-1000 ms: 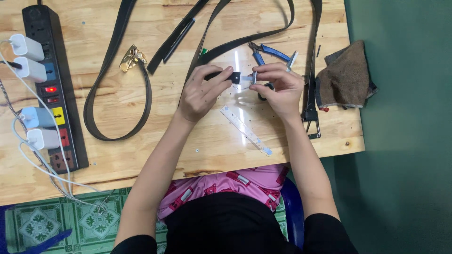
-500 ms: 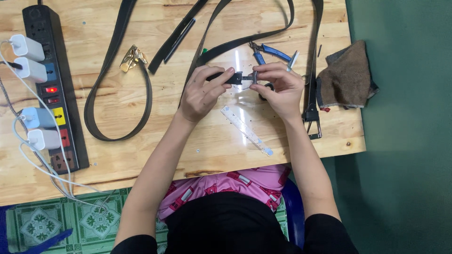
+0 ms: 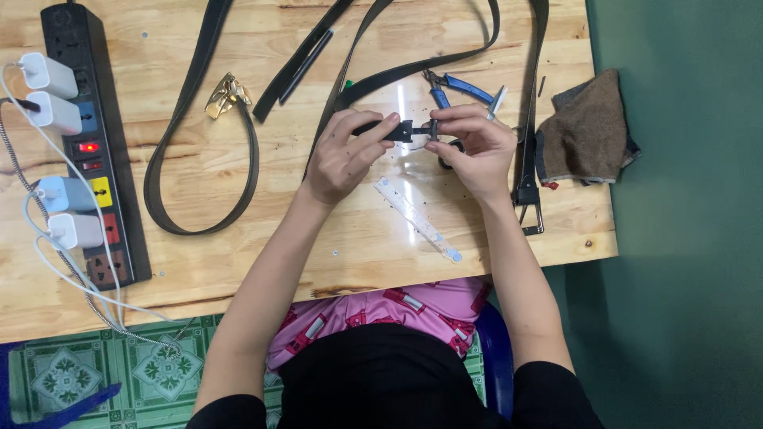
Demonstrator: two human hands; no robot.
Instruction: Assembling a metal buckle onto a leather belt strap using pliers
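1. At the far left of our worktop lies a black power strip with white chargers plugged in.
2. Next comes a dark belt looped on the wood, with a gold buckle lying apart from any strap, not yet fitted as far as we can see.
3. Our left hand is closed around the end of a black belt strap, held just above the worktop.
4. Our right hand pinches a small dark buckle piece at that strap end; we judge the fitting to be under way, not finished.
5. A clear ruler lies just below our hands.
6. Blue-handled pliers rest beyond the right hand, untouched.
7. Rightmost, another belt's metal buckle lies beside a brown cloth.
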